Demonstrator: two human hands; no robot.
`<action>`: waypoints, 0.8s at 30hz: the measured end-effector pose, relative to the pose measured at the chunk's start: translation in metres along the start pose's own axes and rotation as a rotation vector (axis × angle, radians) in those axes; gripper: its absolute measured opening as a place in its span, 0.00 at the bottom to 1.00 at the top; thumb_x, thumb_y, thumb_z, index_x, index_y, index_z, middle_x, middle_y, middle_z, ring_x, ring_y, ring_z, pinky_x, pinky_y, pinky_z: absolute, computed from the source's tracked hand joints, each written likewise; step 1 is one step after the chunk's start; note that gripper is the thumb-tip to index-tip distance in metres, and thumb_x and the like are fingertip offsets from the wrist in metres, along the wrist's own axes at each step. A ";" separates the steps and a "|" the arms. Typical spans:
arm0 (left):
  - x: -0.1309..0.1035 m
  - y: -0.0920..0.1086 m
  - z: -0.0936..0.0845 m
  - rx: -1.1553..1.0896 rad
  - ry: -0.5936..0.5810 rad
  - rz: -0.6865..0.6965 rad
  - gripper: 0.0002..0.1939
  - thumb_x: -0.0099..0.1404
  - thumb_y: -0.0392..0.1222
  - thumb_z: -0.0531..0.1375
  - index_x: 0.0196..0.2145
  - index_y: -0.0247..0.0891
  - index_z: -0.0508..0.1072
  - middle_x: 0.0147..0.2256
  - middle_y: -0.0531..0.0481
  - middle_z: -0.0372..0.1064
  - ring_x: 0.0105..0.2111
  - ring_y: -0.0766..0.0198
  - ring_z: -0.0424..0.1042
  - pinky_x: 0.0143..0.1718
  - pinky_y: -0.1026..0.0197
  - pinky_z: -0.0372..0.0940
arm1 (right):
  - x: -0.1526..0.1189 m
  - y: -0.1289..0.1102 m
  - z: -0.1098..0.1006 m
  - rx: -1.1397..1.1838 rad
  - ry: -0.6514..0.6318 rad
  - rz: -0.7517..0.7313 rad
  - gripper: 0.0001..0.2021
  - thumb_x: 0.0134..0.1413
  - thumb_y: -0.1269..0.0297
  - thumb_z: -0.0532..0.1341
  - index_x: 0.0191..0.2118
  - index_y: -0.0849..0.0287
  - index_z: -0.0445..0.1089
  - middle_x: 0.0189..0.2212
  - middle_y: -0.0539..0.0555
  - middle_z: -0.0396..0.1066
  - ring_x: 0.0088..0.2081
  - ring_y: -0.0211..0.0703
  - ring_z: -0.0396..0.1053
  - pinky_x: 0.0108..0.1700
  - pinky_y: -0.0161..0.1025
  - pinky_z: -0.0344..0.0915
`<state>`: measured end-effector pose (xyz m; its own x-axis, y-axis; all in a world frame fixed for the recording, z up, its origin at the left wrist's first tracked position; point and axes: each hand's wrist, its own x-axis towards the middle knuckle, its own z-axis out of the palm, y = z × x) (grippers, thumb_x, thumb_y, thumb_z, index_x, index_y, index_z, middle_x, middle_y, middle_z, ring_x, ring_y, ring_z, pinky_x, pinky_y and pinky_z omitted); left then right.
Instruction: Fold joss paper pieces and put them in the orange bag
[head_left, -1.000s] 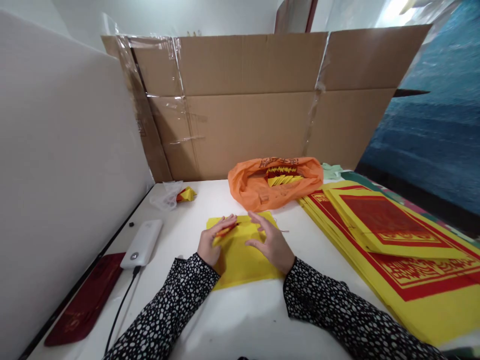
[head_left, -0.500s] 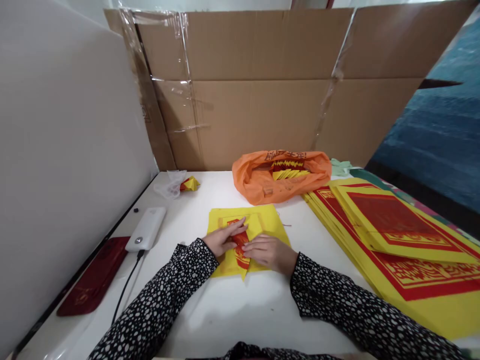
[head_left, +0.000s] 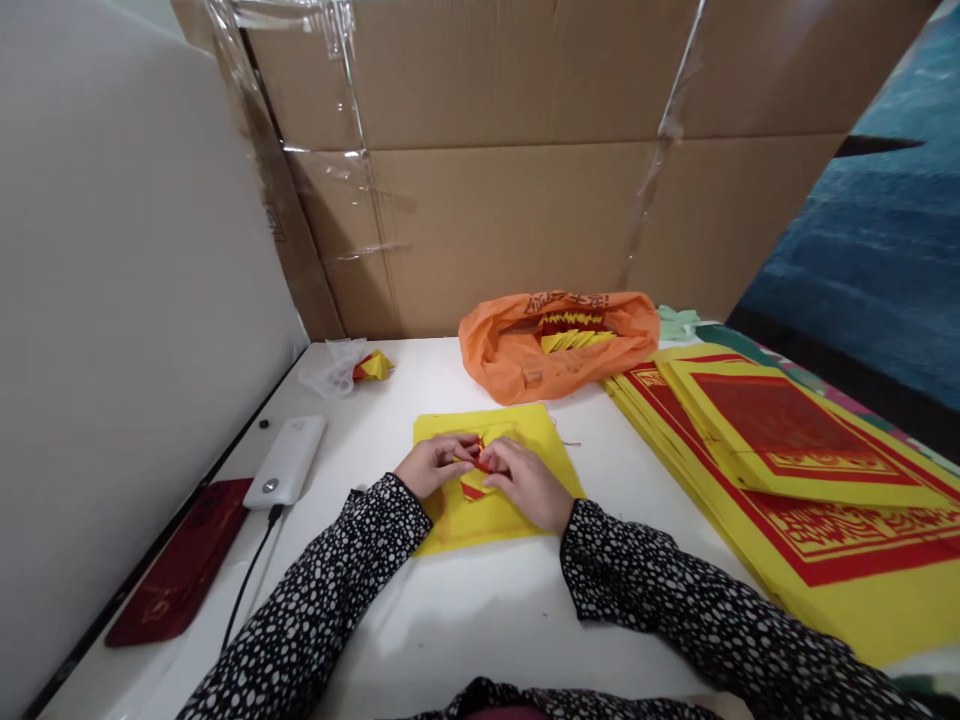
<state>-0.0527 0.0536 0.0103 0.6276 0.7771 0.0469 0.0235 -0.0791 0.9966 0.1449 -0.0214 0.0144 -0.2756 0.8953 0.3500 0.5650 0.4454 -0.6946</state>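
Note:
A small folded paper piece (head_left: pixel 473 490), red and yellow, lies over a square stack of yellow paper (head_left: pixel 517 515) on the white table. My left hand (head_left: pixel 433 464) pinches it from the left with thumb and fingertips. From the right, my right hand (head_left: pixel 531 484) grips its upper part, the fingertips of both hands almost meeting. Parts of the folded paper are hidden behind my fingers.
An orange bag (head_left: pixel 495 360) holding folded yellow and red papers stands behind. Large printed sheets (head_left: pixel 795 420) are piled at right. On the left are a white power bank (head_left: pixel 289 460) with a cable, a dark red phone (head_left: pixel 184 565) and a clear plastic bag (head_left: pixel 334 368).
The long red and yellow strip has become shorter and more compact, its lower point no longer hanging past the stack. Both hands have gone from lying flat on it to pinching it.

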 end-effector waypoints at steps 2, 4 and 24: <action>0.002 -0.007 0.002 -0.066 0.060 -0.046 0.11 0.49 0.42 0.72 0.24 0.33 0.76 0.51 0.38 0.72 0.45 0.51 0.75 0.54 0.45 0.64 | -0.009 -0.011 0.004 -0.228 -0.018 -0.110 0.06 0.60 0.74 0.58 0.41 0.60 0.69 0.40 0.56 0.70 0.42 0.45 0.68 0.45 0.43 0.66; 0.003 -0.012 0.004 -0.099 0.092 -0.076 0.14 0.46 0.43 0.73 0.24 0.33 0.75 0.50 0.39 0.72 0.42 0.53 0.76 0.53 0.45 0.66 | -0.023 -0.023 0.011 -0.441 -0.059 -0.197 0.10 0.64 0.72 0.54 0.47 0.61 0.69 0.46 0.59 0.71 0.49 0.50 0.67 0.50 0.47 0.65; 0.008 -0.002 0.000 0.143 0.195 -0.071 0.13 0.50 0.38 0.68 0.35 0.36 0.74 0.28 0.49 0.77 0.30 0.60 0.77 0.37 0.59 0.70 | -0.060 -0.041 0.037 -0.566 -0.165 -0.042 0.34 0.61 0.52 0.59 0.66 0.66 0.53 0.67 0.66 0.46 0.68 0.56 0.43 0.66 0.54 0.48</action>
<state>-0.0478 0.0594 0.0088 0.4589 0.8885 0.0027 0.1809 -0.0964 0.9788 0.1092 -0.0934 -0.0015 -0.3982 0.8864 0.2360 0.8655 0.4483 -0.2233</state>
